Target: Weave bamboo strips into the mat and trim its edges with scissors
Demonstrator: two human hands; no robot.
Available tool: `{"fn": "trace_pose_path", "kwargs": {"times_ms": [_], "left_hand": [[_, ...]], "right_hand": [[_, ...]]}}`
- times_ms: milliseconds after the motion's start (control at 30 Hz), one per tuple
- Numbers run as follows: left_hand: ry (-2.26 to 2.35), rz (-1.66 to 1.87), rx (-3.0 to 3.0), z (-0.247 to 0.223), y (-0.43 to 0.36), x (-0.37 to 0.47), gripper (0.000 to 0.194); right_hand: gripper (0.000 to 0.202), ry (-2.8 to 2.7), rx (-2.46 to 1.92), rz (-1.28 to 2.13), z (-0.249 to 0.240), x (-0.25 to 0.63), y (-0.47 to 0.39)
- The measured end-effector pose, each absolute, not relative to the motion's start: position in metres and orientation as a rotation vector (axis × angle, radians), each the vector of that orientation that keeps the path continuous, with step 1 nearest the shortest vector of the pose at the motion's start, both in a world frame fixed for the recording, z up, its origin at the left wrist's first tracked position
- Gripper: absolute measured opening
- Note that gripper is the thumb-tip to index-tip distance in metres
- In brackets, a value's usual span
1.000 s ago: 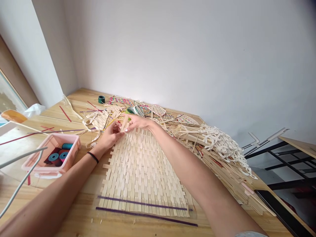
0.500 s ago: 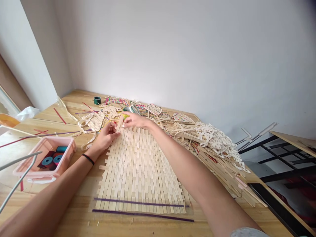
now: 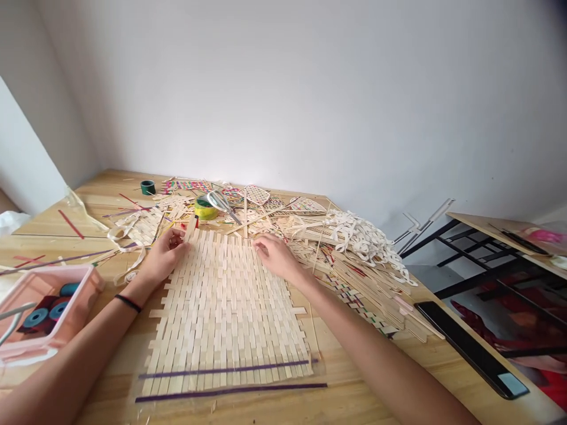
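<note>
While both hands (image 3: pixel 166 254) (image 3: pixel 277 257) press it, flat pale strips form a checkered woven mat (image 3: pixel 225 313).

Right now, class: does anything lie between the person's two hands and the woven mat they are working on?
Nothing visible does. The left hand rests on the far left corner of the woven mat, and the right hand lies flat on its far right part, both touching it directly.

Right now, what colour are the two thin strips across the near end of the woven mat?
Dark purple strips, clearest in the head view.
</note>
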State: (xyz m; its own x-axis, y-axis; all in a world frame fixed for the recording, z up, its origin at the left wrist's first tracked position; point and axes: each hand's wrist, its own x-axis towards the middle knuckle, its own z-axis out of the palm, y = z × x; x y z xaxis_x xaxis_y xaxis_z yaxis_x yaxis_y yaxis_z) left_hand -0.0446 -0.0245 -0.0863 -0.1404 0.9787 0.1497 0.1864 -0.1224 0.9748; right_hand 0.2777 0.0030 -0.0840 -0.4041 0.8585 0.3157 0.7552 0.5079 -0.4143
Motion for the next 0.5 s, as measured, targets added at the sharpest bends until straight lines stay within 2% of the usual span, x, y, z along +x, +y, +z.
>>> {"fn": "trace_pose_path", "kwargs": {"times_ms": [233,500], "left_hand": [[1.551,1.287,1.380,-0.082,-0.023,-0.046,0.044],[1.765,1.140,1.460,-0.077,-0.027,-0.045,0.040]], "right_hand": [[0.016,-2.350,-1.417,0.054,-0.093,0.266,-0.006],[0.015,-2.348,-1.391,0.057,-0.095,0.266,-0.008]]}}
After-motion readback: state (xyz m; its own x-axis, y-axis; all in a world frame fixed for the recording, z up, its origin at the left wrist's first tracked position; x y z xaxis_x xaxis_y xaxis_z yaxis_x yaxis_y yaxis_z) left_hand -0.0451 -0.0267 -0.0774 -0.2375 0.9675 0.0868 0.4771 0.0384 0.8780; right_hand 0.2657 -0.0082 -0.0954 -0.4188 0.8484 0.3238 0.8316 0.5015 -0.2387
